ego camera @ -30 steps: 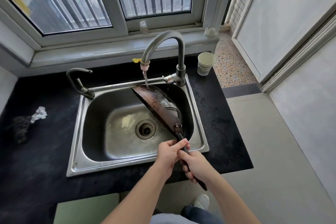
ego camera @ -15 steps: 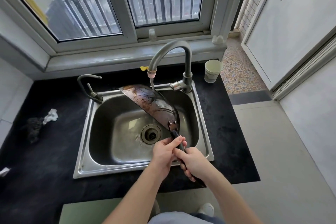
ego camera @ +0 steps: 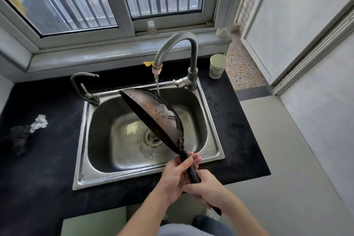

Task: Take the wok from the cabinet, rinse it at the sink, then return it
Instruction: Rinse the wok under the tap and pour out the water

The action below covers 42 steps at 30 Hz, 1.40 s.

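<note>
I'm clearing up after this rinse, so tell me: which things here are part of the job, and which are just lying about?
In use: wok, tilted under the running faucet over the sink; left hand and right hand, both holding its handle.

Lying about: paper cup, crumpled tissue, dark clump beside it, small side tap.

One dark rusty round-bottomed steel wok (ego camera: 153, 113), one stainless-steel sink (ego camera: 80, 168), one pale paper cup (ego camera: 217, 67), one crumpled white tissue (ego camera: 39, 123) — and two taps: a tall grey gooseneck tap (ego camera: 193, 57), a short dark tap (ego camera: 92, 99).
</note>
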{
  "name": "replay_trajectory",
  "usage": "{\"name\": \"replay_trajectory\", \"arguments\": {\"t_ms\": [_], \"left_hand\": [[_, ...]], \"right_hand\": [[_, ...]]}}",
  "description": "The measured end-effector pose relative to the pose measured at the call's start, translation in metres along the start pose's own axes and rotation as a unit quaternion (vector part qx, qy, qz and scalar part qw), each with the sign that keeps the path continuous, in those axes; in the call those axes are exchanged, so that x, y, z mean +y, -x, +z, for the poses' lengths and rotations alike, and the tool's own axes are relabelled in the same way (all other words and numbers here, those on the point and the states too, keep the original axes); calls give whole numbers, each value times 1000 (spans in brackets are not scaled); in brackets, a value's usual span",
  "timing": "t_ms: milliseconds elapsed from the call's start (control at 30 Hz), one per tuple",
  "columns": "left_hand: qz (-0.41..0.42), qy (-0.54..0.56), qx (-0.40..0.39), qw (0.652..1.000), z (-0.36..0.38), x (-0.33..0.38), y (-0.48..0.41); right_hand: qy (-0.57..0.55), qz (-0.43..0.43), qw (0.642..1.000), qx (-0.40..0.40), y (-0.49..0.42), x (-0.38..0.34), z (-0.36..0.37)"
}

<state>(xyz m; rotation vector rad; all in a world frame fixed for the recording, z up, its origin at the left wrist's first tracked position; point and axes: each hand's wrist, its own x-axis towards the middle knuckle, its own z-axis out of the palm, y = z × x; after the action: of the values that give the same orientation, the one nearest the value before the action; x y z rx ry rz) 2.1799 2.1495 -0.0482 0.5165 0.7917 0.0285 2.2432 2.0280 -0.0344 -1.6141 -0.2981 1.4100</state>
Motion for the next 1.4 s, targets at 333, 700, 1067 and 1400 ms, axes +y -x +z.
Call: {"name": "replay_trajectory", "arguments": {"t_ms": [333,700,1067,1400], "left_hand": [[63,-85,51,993,-26,17,6],[74,-182,142,970,-73,28,20],[45,-177,148,972,-105,24,24],[-77,-161,123,976,-110,32,30]], "right_hand": [[490,18,837,244,-5,-11,71],[236,-21,959,153,-30,0,98],[67,-11,990,128,-40,20,115],[-51,-12,990,127,-47,23,129]]}}
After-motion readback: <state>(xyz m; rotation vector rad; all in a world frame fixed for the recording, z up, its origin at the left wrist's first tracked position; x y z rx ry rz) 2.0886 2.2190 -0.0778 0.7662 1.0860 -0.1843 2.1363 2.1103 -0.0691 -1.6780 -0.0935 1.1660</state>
